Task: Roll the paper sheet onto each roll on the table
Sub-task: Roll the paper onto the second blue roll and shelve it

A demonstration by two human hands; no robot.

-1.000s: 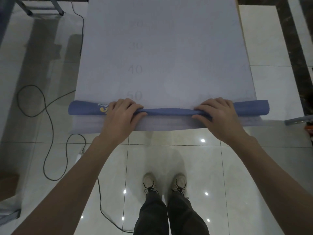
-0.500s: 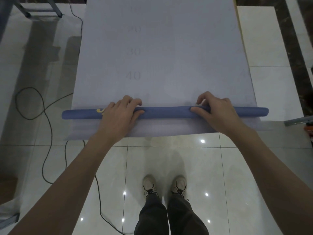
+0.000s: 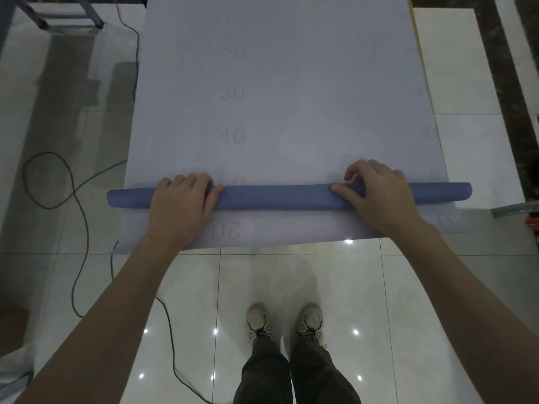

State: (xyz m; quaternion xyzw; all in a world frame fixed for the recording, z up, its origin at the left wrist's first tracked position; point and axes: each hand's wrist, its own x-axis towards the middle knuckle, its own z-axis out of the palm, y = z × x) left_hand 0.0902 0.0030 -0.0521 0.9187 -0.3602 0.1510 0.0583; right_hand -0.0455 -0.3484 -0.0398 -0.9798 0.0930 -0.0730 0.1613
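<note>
Both hands are clamped on the blue roll [image 3: 277,196]: left hand [image 3: 182,204] and right hand [image 3: 379,193] well apart, fingers curled over the top, thumbs laid along it. The roll lies crosswise on the paper sheet [image 3: 291,91], close to the table's near edge; the tabletop itself is hidden under the sheet. Main risk as we see it is skew: if one hand drives harder, the wind goes conical and the edges telescope. Second is a loose core, if we roll without keeping the sheet taut. Third, the sheet looks thin, with printed numbers showing through, so we expect creases under thumb pressure. A strip of sheet on our side of the roll shows a mirrored "20" and seems to overhang the edge; it could fold or snag. The roll's left end pokes past the sheet's left edge, so alignment looks marginal. The room is dim, with glossy white floor tiles [image 3: 291,275], a black cable [image 3: 78,217] looping left of the table, a metal frame [image 3: 67,21] far left and our shoes [image 3: 285,322] below.
</note>
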